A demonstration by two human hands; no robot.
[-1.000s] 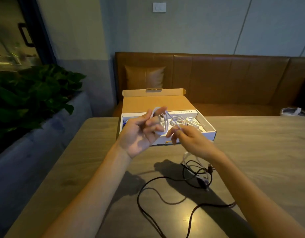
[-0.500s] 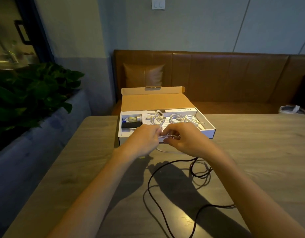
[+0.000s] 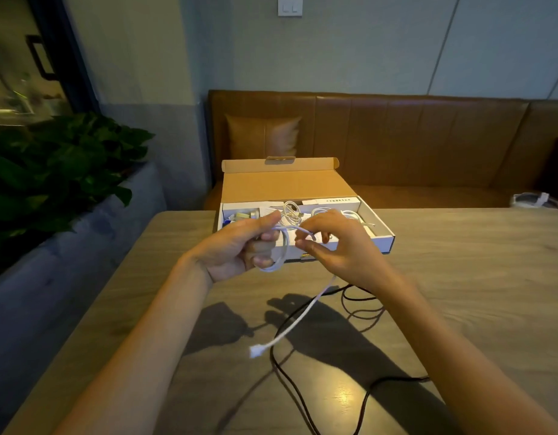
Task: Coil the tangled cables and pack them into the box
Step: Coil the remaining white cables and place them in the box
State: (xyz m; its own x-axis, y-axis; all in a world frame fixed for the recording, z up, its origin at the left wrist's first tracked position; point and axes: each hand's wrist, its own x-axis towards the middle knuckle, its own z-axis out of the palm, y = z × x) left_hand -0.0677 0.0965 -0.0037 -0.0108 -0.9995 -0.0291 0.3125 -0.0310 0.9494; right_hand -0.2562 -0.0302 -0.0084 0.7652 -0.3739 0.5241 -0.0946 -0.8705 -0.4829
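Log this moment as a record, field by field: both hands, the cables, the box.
left hand: grip closed round a loop of the white cable
right hand: pinches the same cable just beside the loop
white cable: partly coiled; plug end trails down toward the table
black cable: loose, uncoiled, on the table
box: open, lid back; coiled white cables inside

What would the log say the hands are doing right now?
step: coiling white cable | left hand: holds loop | right hand: pinches cable | black cable: loose on table | box: open
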